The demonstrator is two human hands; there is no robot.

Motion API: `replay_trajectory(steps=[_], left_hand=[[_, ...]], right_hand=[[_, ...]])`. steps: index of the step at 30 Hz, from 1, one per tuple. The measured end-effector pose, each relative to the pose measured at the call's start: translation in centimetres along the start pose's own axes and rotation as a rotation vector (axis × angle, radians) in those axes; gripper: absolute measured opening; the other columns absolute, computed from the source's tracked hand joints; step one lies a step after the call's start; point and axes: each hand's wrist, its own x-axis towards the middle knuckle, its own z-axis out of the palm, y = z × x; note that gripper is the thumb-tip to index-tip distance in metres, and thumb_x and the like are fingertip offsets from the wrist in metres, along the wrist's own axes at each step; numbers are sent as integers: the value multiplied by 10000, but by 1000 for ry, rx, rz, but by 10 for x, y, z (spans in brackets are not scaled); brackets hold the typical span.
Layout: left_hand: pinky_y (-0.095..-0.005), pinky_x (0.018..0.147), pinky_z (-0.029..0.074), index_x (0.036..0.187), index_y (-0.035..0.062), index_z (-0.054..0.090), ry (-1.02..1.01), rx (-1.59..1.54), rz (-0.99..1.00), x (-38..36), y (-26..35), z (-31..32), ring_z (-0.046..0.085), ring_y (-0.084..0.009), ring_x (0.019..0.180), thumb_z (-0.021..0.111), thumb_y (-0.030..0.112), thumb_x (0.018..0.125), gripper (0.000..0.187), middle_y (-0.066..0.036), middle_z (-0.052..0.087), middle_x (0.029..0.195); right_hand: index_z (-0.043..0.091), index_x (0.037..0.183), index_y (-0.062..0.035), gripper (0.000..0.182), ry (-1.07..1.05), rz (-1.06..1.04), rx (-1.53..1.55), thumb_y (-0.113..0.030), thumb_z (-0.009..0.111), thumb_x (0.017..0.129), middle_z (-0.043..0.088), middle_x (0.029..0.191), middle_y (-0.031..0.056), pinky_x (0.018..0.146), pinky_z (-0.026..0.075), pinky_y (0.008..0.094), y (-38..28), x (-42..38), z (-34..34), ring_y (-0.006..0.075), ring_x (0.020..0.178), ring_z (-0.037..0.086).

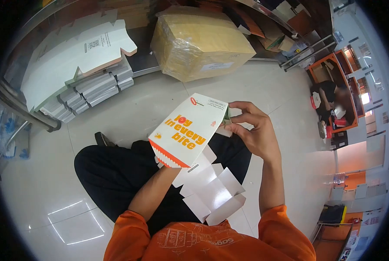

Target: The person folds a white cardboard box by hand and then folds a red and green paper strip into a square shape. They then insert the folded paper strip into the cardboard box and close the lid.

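Note:
A white printed carton [183, 130] with orange and yellow lettering is held up above my lap. My right hand [251, 126] is at its upper right end, thumb and fingers pinched on a flap at the greenish opening. The fingers of my left hand are hidden behind or inside the carton's lower end; only the wrist [170, 174] and forearm show. Below the carton, an unfolded white carton blank [214, 193] with several raised flaps lies across my lap.
Stacks of flat printed carton sheets [79, 56] lie at the upper left. A large plastic-wrapped cardboard box [199, 43] stands ahead, beside metal shelving. Another person [327, 98] sits far off at the right near an orange frame. A metal rack leg [29, 104] is at the left.

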Motion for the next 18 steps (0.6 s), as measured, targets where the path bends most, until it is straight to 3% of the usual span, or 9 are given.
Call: replay_trajectory(steps=[2,4,5,8,11,13,16,17,18], left_hand=[[-357,989,436,1273,108,609,-3,-53,-60,-2,-15,1,580,-226,1168,665,236,941,360,-90,629,1263],[-380,1043,396,1318,134,581,-44,347,198,-6,-28,1,526,-246,1248,642,275,952,397,-89,572,1354],[-381,1047,392,1323,136,576,-40,363,214,-9,-33,1,521,-246,1253,639,277,954,400,-89,566,1361],[-382,1059,380,1339,144,562,-48,-88,23,-17,-47,5,505,-248,1271,628,282,959,410,-86,550,1381],[-384,1072,368,1354,151,549,-31,-543,-91,-24,-67,13,489,-250,1289,618,287,964,419,-84,533,1401],[-385,1080,361,1365,156,540,-16,-676,-114,-22,-71,18,479,-252,1301,611,290,967,426,-82,522,1415],[-395,1084,359,1383,154,517,14,-513,-131,-22,-64,18,487,-252,1294,603,270,969,438,-81,524,1414],[-389,1071,373,1373,138,523,8,-741,-80,-23,-61,18,497,-252,1281,590,248,973,420,-83,536,1396],[-389,1071,373,1373,138,523,6,-733,-76,-22,-62,24,497,-252,1281,590,248,973,420,-83,536,1396]], right_hand=[[725,895,24,116,30,-21,49,-26,766,798,661,1152,159,842,532,343,6,-3,7,269,999,659],[726,885,20,129,146,122,280,-37,784,785,681,1125,149,830,538,333,8,-8,18,238,1008,656],[723,869,16,108,160,92,273,-36,781,795,671,1148,141,819,540,337,11,-9,21,219,1014,651],[721,850,23,96,166,97,288,-32,779,797,656,1170,138,814,544,338,14,-11,29,218,1019,651],[640,862,19,170,173,95,402,-7,788,784,630,1176,139,875,557,361,17,-8,34,227,1029,646],[547,871,-1,277,183,145,447,4,804,766,610,1149,133,925,564,382,15,-5,36,231,1038,639],[552,883,0,265,195,148,371,11,794,776,593,1135,120,907,579,373,21,-5,45,219,1029,636],[552,883,0,265,198,144,379,11,794,776,593,1135,120,907,579,373,26,-7,48,219,1029,636],[548,895,4,262,228,152,441,39,780,777,581,1137,107,908,584,373,31,-8,52,209,1022,631]])
